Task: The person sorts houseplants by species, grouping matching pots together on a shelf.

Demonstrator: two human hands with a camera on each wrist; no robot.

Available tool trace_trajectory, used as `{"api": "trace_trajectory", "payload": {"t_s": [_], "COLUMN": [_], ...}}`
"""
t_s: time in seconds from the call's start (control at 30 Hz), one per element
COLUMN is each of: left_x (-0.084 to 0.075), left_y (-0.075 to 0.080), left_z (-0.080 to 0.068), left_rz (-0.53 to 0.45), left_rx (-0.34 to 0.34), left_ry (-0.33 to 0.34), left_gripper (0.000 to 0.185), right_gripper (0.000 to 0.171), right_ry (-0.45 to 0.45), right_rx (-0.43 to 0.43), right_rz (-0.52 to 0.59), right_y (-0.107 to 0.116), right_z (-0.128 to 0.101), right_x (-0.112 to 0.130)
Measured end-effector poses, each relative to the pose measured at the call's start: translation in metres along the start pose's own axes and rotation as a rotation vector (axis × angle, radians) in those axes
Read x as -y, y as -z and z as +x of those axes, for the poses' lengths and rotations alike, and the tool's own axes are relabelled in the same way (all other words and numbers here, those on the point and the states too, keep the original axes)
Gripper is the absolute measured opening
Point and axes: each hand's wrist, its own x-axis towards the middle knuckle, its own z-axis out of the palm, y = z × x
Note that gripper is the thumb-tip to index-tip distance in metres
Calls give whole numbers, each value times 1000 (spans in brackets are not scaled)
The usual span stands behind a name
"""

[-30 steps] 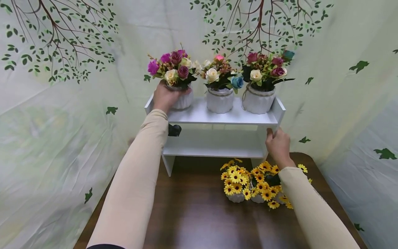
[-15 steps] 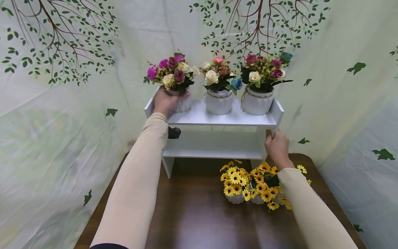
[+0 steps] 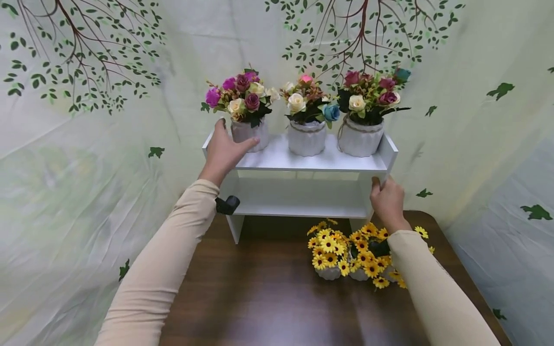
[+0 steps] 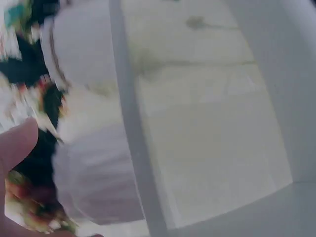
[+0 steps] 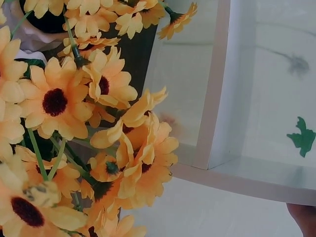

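At the left end of the white shelf's (image 3: pixel 298 198) top board stands a white flower pot (image 3: pixel 251 137) with purple and cream roses. My left hand (image 3: pixel 225 153) is beside this pot, thumb and fingers spread; whether the thumb touches it I cannot tell. In the left wrist view, the pot (image 4: pixel 98 173) appears blurred near the thumb. My right hand (image 3: pixel 387 203) grips the shelf's right side panel, with the thumb in front. Further right on the top board are a middle rose pot (image 3: pixel 306 139) and a right rose pot (image 3: pixel 360 139), both upright.
Several yellow daisies (image 3: pixel 327 246) in white pots stand on the brown table (image 3: pixel 242 298) before the shelf's right leg, under my right forearm. These daisies (image 5: pixel 54 101) fill the left of the right wrist view. Behind hangs a leaf-printed cloth (image 3: pixel 195 57).
My left hand has let go of the left rose pot and drawn back, down and to the left. The right hand keeps its hold on the side panel.
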Motion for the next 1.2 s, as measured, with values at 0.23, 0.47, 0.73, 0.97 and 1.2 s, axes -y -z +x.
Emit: {"api": "trace_trajectory", "payload": {"t_s": [0.23, 0.47, 0.73, 0.97, 1.2], "left_x": [21, 66, 134, 181, 194], "left_y": [-19, -76, -163, -215, -232], "left_z": [-61, -119, -176, -208, -203], "left_rz": [-13, -85, -103, -151, -149], "left_rx": [-100, -33, 308, 398, 379], "left_ry": [-450, -907, -638, -366, -316], "left_gripper": [71, 22, 5, 7, 15], "right_gripper": [36, 35, 36, 36, 34], "right_ry": [6, 10, -10, 1, 8], "right_rx": [-3, -6, -3, 1, -11], "right_rz": [5, 15, 6, 18, 18], "right_y": [0, -1, 0, -2, 0], "right_z": [-1, -1, -1, 0, 0], "right_x": [0, 0, -4, -2, -1]}}
